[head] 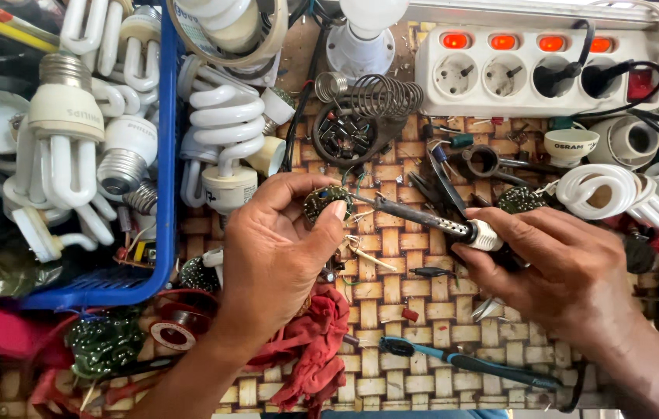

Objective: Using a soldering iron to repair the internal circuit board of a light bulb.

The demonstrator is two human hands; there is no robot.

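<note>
Left hand [275, 248] pinched small round circuit board [324, 203] at bench centre. Right hand [562, 271] gripped soldering iron [422, 217], tip touching board, so soldering looked mid-way, I'd guess. Spare board [521, 200] lay right, bulbs in blue crate [165, 155] left.

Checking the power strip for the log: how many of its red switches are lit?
4, in a row along the top edge of the white power strip: at and.
</note>
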